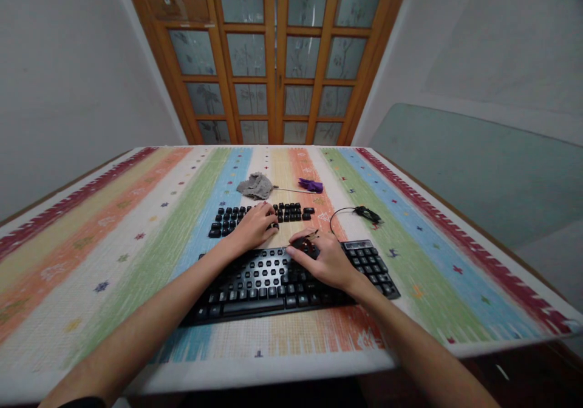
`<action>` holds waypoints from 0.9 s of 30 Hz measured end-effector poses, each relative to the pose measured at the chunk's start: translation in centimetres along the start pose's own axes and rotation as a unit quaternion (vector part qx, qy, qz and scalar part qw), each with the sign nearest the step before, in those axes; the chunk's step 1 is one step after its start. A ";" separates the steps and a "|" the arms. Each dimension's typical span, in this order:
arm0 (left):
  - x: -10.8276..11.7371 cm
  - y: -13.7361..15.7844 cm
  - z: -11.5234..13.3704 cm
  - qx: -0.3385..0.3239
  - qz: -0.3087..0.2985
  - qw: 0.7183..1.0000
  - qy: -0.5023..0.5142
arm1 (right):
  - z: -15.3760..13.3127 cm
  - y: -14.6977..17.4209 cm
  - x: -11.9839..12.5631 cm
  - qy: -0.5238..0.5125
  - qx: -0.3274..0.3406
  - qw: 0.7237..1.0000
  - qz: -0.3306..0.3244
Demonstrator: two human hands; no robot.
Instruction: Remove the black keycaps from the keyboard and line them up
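Observation:
A black keyboard [255, 308] lies near the table's front edge, many of its upper key places bare and its lower rows and number pad still capped. Beyond it, loose black keycaps [291, 214] stand in rows on the cloth. Over these rows is my left hand [257, 226], its fingers curled down and closed around a dark keycap [274, 226] at the fingertips. My right hand [325, 259] rests above the keyboard's right half, thumb and fingers closed around a dark thing with thin prongs; its kind is unclear.
A grey cloth [255, 186] lies behind the keycaps, beside a thin rod [294, 190] and a purple cloth-like item [310, 184]. A bundled black cable [368, 215] sits at the right. Striped cloth [150, 262] covers the table; wooden glazed doors [276, 86] stand beyond.

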State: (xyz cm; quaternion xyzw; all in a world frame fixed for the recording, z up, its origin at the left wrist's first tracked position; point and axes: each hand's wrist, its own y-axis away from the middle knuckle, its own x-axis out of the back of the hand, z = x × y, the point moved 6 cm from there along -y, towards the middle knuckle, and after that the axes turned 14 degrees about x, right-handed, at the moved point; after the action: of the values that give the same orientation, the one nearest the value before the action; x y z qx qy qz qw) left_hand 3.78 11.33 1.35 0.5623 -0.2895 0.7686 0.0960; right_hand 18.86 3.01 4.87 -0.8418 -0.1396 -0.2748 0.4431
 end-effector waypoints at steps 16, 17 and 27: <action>0.2 0.1 -0.5 0.011 -0.007 1.000 0.000 | -0.2 -0.2 -0.2 -0.010 -0.004 0.999 -0.051; 0.3 0.1 -0.5 0.011 -0.005 1.000 0.000 | -0.1 -0.2 -0.2 -0.012 -0.005 0.998 -0.060; 2.8 2.6 0.4 0.031 -0.034 0.998 0.031 | 0.6 0.2 -0.3 -0.077 -0.032 0.979 -0.184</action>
State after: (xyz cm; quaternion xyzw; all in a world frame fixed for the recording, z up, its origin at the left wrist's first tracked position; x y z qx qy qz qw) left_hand 1.90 8.55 3.14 0.5508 -0.2428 0.7904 0.1137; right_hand 18.89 3.41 4.28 -0.8344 -0.3169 -0.2899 0.3455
